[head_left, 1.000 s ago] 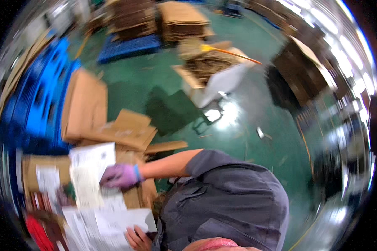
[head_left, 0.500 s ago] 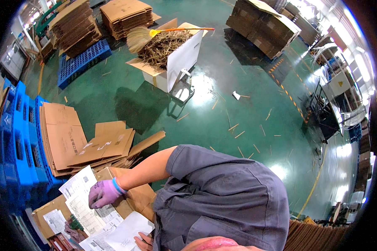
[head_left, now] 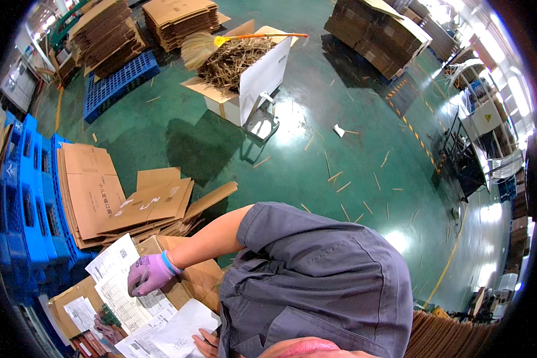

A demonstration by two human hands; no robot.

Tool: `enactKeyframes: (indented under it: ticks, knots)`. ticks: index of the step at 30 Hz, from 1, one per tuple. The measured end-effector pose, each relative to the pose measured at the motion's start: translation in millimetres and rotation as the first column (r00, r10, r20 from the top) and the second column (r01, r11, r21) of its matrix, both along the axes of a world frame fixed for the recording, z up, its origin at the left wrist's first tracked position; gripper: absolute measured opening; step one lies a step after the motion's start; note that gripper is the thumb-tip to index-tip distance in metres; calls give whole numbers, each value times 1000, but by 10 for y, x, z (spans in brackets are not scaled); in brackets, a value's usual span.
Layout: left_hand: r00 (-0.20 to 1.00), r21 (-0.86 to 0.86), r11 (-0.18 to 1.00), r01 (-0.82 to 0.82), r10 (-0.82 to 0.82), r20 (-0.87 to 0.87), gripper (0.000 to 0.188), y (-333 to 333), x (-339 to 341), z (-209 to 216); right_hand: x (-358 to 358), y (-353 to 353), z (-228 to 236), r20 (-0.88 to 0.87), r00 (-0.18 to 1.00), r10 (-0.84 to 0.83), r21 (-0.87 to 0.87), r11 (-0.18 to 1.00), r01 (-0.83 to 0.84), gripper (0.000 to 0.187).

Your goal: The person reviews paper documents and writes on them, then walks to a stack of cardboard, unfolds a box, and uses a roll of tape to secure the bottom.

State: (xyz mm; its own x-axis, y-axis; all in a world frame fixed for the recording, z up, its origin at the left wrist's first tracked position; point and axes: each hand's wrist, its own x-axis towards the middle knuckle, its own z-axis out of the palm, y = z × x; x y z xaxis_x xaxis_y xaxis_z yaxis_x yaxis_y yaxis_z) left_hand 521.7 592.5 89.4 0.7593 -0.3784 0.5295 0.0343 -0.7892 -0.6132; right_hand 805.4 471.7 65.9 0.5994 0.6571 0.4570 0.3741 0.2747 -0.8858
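Observation:
My right hand (head_left: 153,274), in a purple glove with dark finger patches, rests on printed sheets (head_left: 125,295) with ruled tables. Its fingers are pinched together; a thin dark line shows there, but I cannot make out what they hold. My bare left hand (head_left: 206,344) is partly cut off by the lower edge and my clothing. Its fingers lie slightly apart on the edge of a white sheet (head_left: 185,325). The papers overlap on a brown cardboard box (head_left: 200,283). Beside them are a smaller slip (head_left: 80,313) and a crumpled greyish glove (head_left: 107,331).
Flattened cartons (head_left: 89,185) lean by blue plastic pallets (head_left: 27,197) at left. Ahead, a white-sided box (head_left: 262,71) on a trolley holds cardboard strips, with a broom (head_left: 200,51) across it. Stacked cartons (head_left: 370,36) stand far off. Loose strips litter the green floor (head_left: 316,179).
The view has shifted slightly. My right hand stays on the printed sheets, still pinched, and my left fingers remain at the white sheet's edge.

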Motion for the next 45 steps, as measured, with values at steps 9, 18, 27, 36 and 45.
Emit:
enactKeyframes:
  ticks: [9, 18, 27, 36, 45]
  knots:
    - [1000, 12, 1000, 1, -1, 20, 24, -6, 0, 2, -10, 11, 14, -14, 1000, 28, 13, 1000, -28, 28]
    - [999, 12, 1000, 7, -7, 34, 24, -14, 19, 0, -39, -46, 86, 92, 994, -52, 50, 998, 47, 28]
    - [999, 17, 1000, 10, -11, 49, 24, -18, 39, -10, -30, -38, 65, 66, 997, -26, 76, 997, 21, 26]
    - [998, 25, 1000, 14, -15, 66, 24, -21, 51, -25, -25, -34, 75, 51, 999, -4, 55, 998, 1, 26]
    - [997, 30, 999, 11, -14, 73, 24, -39, 32, -47, -22, -23, 53, 31, 999, 14, 42, 999, -15, 26]
